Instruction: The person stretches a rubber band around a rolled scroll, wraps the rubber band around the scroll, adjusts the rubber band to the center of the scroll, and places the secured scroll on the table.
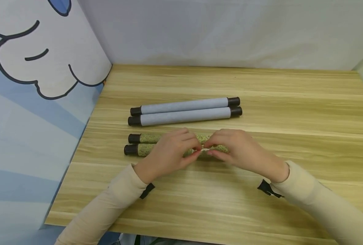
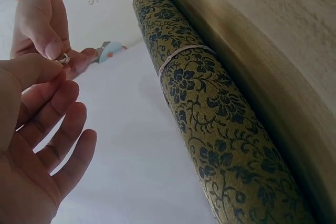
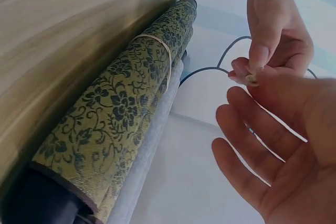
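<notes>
Your left hand and right hand pinch a pale cord over two patterned scrolls.
In the head view, these lie closer to the table's left edge, two grey scrolls beyond toward the far edge. In the left wrist view, a pale band rings one patterned scroll. In the right wrist view, your fingertips meet tightly at the cord.
</notes>
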`<state>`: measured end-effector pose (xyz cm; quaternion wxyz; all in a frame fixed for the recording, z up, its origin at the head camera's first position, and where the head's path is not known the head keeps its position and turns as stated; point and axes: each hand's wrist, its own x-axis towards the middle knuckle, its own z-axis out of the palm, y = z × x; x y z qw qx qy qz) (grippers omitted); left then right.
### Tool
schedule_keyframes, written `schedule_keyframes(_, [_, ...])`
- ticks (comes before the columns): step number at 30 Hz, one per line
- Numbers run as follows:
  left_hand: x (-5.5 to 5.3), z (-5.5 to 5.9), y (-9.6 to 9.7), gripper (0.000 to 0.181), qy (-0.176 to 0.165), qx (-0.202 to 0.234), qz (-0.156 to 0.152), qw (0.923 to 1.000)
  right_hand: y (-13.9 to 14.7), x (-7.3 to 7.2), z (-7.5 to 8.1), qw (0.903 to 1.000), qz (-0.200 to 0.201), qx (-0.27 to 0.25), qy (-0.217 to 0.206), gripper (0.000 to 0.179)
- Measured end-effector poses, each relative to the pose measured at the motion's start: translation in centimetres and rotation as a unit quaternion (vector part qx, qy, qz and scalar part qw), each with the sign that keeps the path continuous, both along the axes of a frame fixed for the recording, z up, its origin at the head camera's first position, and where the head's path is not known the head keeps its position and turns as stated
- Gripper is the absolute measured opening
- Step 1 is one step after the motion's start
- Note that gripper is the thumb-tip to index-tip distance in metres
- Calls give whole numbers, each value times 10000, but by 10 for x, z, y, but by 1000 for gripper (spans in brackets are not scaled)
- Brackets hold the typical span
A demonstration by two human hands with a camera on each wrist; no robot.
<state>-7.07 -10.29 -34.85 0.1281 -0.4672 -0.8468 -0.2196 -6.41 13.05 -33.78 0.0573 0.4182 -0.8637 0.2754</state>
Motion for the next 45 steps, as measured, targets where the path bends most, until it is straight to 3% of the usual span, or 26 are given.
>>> schedule_keyframes(4, [0,-1,0,4,-16,-30,-10,10000,2,0,-2,9996,-188,-190,64,11])
schedule_keyframes(11, [1,-2,-1,6,-64,-151,-21,9999,6,2,-1,9881,-756,-773,-1092,9])
schedule_keyframes(14, [1,-2,-1,5,-157,-138,73,9998,4,3,0,9852,-754,-820,-1302,9])
schedule_keyframes(21, [1,2,5,23,-155,217,228,9994,-1,5,2,9889,-530,-762,-1164,9])
schedule_keyframes(29, [1,4,8,6,-161,59,161,9997,2,6,3,9926,-532,-722,-816,12])
schedule_keyframes(32, [1,4,7,6,-276,-132,173,9994,6,6,4,9929,-814,-544,-678,9])
schedule_keyframes(36, [2,4,2,5,-423,-355,329,9979,15,5,3,9866,-1527,-225,-533,9])
schedule_keyframes(40, [3,3,-3,6,-471,-308,396,9976,21,4,5,9772,-1901,-334,-885,13])
schedule_keyframes(45, [2,3,4,7,-335,-143,51,9993,16,3,5,9748,-1517,-720,-1470,10])
